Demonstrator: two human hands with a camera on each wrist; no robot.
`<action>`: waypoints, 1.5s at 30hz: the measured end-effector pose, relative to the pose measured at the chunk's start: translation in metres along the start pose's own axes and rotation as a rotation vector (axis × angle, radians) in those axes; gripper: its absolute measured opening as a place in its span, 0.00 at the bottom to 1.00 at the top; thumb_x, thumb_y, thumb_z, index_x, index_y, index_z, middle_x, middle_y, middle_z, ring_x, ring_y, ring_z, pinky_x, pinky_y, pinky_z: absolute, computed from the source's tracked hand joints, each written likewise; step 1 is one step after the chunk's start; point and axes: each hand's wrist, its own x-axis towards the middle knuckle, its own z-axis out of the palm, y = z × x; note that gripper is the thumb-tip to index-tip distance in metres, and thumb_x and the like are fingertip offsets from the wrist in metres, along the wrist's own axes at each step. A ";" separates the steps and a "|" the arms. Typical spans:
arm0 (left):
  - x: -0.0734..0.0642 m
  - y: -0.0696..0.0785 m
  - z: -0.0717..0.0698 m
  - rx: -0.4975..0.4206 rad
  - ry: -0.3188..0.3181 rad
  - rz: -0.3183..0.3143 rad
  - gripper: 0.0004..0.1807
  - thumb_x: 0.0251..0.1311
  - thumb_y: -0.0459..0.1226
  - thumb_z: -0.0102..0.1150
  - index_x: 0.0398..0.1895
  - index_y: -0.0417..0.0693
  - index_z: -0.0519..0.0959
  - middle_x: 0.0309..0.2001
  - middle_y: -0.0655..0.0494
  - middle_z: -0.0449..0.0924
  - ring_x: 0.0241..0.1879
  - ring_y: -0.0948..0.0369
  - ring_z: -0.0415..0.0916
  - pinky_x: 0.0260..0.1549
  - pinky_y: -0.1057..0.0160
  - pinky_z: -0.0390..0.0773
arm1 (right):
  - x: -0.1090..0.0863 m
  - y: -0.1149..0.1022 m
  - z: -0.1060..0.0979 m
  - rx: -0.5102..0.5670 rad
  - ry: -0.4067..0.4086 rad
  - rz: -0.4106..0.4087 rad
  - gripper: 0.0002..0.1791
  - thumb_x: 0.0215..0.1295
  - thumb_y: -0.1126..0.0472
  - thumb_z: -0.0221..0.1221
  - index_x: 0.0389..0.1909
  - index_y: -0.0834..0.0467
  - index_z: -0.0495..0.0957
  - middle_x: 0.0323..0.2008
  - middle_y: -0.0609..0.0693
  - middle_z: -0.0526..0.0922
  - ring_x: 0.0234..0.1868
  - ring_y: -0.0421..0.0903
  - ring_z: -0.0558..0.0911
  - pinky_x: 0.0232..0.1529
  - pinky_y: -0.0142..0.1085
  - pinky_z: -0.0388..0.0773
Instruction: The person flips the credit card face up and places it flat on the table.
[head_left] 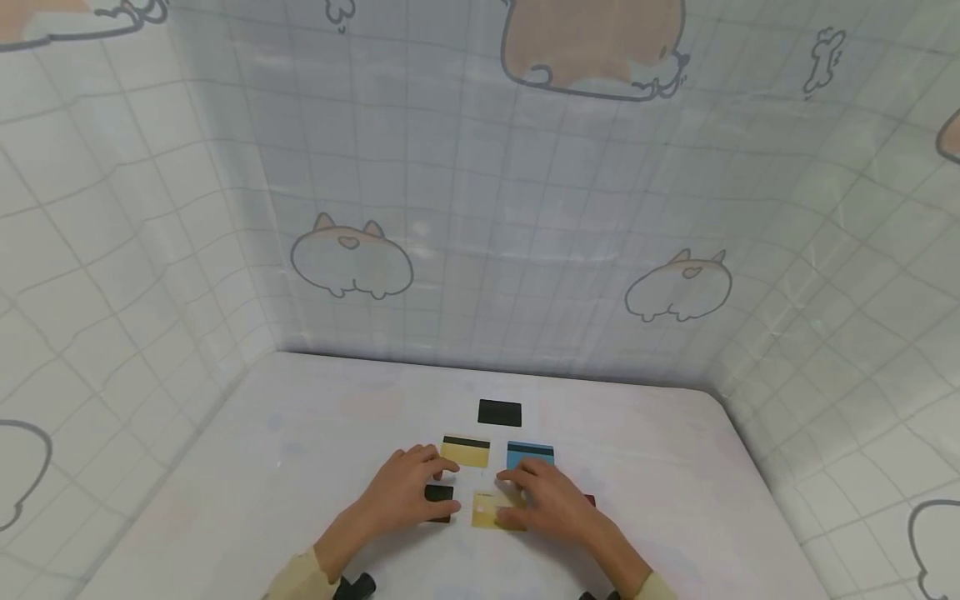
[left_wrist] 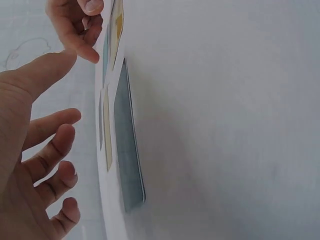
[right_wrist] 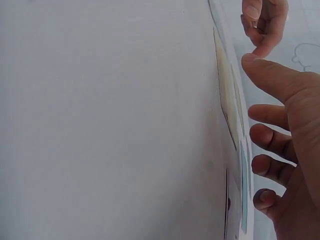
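Six rectangular cards are lying flat on a pale, smooth tabletop (head_left: 637,450): two black, two yellow, one blue and one red. Around the group's centre, a plain black card (head_left: 499,412) is sitting at 12 o'clock, a yellow card with a dark stripe (head_left: 465,452) at 10, and a bright blue card with a dark stripe (head_left: 525,458) at 2. The second black card (head_left: 440,505) is lying at 8 o'clock, partly under the left hand (head_left: 405,490) in the head view; a glossy yellow card (head_left: 483,515) is lying at 6, and a dark red card (head_left: 591,500) (only a corner is showing) between 3 and 4.

Two bare hands are hovering over the cards, the left reaching in from 7 o'clock, the right hand (head_left: 558,502) from 5, partly covering the blue and glossy yellow cards. Both hands are holding nothing; their fingers are spreading loosely, slightly bent, with the thumbs standing apart. Two pale yellow sleeves (head_left: 300,577) are covering the forearms, and a black device (head_left: 356,587) is showing beside the left wrist.
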 end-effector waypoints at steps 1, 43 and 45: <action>-0.001 -0.001 -0.001 -0.001 -0.006 -0.005 0.28 0.53 0.62 0.68 0.53 0.60 0.83 0.36 0.65 0.75 0.38 0.67 0.68 0.39 0.56 0.70 | 0.001 -0.001 0.000 0.000 0.002 -0.003 0.32 0.61 0.26 0.57 0.61 0.38 0.78 0.40 0.34 0.73 0.42 0.35 0.72 0.46 0.36 0.74; -0.035 -0.045 -0.012 0.047 -0.079 -0.135 0.39 0.35 0.66 0.76 0.54 0.64 0.83 0.37 0.71 0.70 0.39 0.66 0.67 0.43 0.53 0.69 | 0.030 -0.054 0.015 -0.037 -0.079 0.062 0.38 0.54 0.26 0.63 0.64 0.38 0.76 0.54 0.39 0.80 0.55 0.44 0.75 0.63 0.55 0.70; -0.035 -0.045 -0.013 0.047 -0.079 -0.137 0.38 0.34 0.66 0.77 0.53 0.64 0.84 0.36 0.71 0.70 0.38 0.67 0.67 0.42 0.54 0.69 | 0.032 -0.054 0.016 -0.052 -0.079 0.068 0.38 0.53 0.26 0.64 0.64 0.37 0.76 0.54 0.39 0.80 0.55 0.44 0.75 0.62 0.55 0.70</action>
